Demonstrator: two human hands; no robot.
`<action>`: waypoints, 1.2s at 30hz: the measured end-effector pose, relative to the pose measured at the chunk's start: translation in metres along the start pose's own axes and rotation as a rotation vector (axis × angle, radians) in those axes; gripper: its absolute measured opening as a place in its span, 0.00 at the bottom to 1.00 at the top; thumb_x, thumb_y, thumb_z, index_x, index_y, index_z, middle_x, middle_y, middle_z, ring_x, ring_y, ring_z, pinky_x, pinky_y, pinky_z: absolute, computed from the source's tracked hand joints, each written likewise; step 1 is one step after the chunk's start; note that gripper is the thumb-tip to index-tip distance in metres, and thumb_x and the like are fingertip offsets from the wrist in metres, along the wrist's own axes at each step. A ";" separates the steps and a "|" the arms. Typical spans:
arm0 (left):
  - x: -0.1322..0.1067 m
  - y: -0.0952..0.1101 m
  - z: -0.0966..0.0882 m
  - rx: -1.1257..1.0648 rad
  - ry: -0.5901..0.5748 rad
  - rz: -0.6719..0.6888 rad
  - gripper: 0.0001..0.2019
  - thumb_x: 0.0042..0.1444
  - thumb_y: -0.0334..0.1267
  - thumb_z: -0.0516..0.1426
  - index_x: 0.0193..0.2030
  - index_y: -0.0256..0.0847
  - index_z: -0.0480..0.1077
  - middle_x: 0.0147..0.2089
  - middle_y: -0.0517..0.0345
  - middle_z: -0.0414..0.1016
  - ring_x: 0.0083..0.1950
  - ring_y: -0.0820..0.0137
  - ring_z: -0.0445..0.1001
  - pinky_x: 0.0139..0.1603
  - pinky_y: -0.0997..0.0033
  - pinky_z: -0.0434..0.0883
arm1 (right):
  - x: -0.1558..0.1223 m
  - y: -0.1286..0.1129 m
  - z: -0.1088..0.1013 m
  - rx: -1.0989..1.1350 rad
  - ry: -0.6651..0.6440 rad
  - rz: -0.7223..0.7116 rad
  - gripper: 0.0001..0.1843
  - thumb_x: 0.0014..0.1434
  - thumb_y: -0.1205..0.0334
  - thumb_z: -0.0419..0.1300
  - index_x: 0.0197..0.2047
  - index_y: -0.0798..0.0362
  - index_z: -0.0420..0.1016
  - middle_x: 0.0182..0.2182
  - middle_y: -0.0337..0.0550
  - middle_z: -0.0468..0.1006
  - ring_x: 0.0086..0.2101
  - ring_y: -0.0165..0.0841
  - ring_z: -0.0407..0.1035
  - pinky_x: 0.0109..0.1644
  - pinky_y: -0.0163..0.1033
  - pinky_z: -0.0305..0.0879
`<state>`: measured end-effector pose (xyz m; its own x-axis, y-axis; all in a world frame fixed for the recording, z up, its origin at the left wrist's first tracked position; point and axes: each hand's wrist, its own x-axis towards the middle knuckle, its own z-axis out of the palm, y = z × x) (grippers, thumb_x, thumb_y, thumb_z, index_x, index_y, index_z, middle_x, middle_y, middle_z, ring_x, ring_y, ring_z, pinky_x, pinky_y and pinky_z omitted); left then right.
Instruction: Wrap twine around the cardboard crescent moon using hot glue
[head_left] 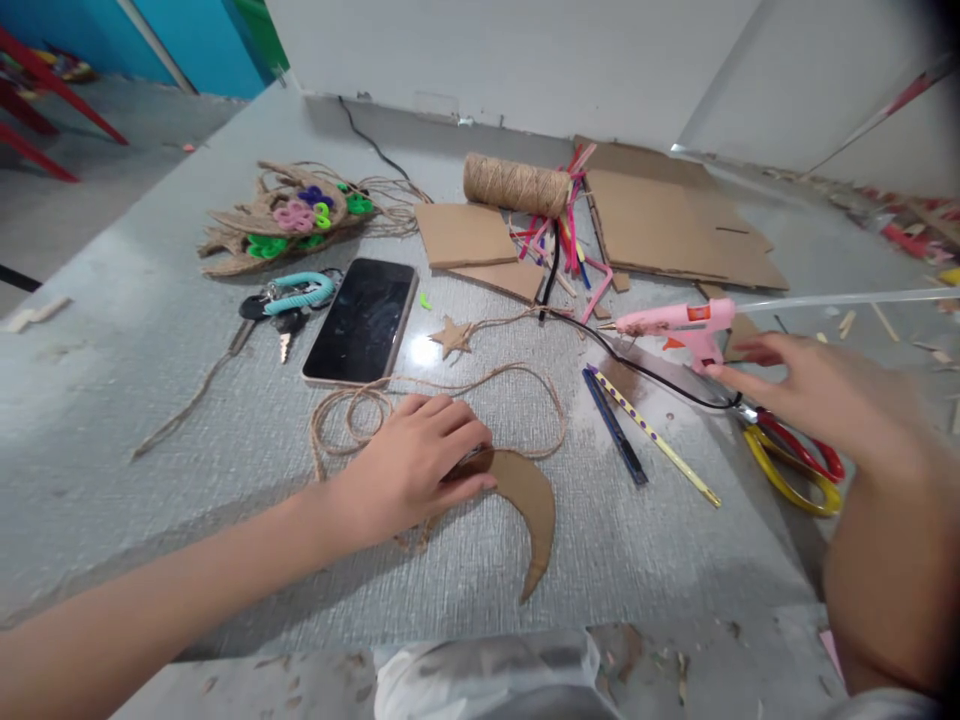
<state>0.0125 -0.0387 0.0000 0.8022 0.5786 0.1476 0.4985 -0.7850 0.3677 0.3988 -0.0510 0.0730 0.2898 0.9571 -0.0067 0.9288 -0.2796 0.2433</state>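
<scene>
My left hand (424, 450) lies over the upper end of a brown cardboard crescent (536, 500), its fingers and thumb closed on it. Jute twine (547, 395) loops on the table around that hand and runs toward a small cardboard star (452, 338). At the right, my right hand (795, 385) is held with fingers apart, the fingertips close to the handle of a pink glue gun (682, 318); I cannot tell whether they touch. A clear glue stick (847, 298) sticks out of the gun's back. Scissors (795, 470) with red and yellow handles lie below my right hand.
A phone (361, 320), keys (289, 310) and a twine-wrapped piece with pipe-cleaner flowers (292, 215) lie left. Behind are a twine spool (516, 185), cardboard sheets (667, 215) and pipe cleaners (574, 235). A blue cutter (615, 430) and a yellow pencil (660, 440) lie mid-right, near a black cord (645, 365).
</scene>
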 end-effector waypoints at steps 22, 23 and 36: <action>-0.003 0.011 0.001 0.056 0.013 -0.001 0.12 0.63 0.45 0.51 0.43 0.38 0.66 0.35 0.55 0.73 0.37 0.65 0.71 0.41 0.62 0.61 | -0.049 -0.104 0.008 0.504 0.281 -0.683 0.11 0.62 0.56 0.54 0.39 0.50 0.76 0.34 0.44 0.80 0.37 0.36 0.73 0.41 0.42 0.65; -0.004 0.013 0.001 0.058 0.015 -0.008 0.12 0.63 0.45 0.51 0.43 0.38 0.66 0.34 0.55 0.73 0.36 0.65 0.71 0.41 0.62 0.62 | -0.052 -0.114 0.013 0.576 0.264 -0.823 0.11 0.62 0.59 0.54 0.43 0.50 0.75 0.38 0.44 0.80 0.41 0.36 0.73 0.45 0.43 0.65; -0.004 0.016 0.003 0.015 0.020 -0.013 0.13 0.63 0.45 0.50 0.40 0.38 0.68 0.31 0.58 0.72 0.32 0.67 0.69 0.39 0.62 0.61 | -0.050 -0.139 0.037 0.641 0.314 -1.120 0.09 0.64 0.68 0.54 0.44 0.51 0.73 0.36 0.38 0.80 0.39 0.30 0.71 0.56 0.47 0.57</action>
<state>0.0182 -0.0535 0.0028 0.7890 0.5927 0.1616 0.5134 -0.7807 0.3563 0.2639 -0.0628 0.0039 -0.6832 0.6454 0.3416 0.5982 0.7629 -0.2453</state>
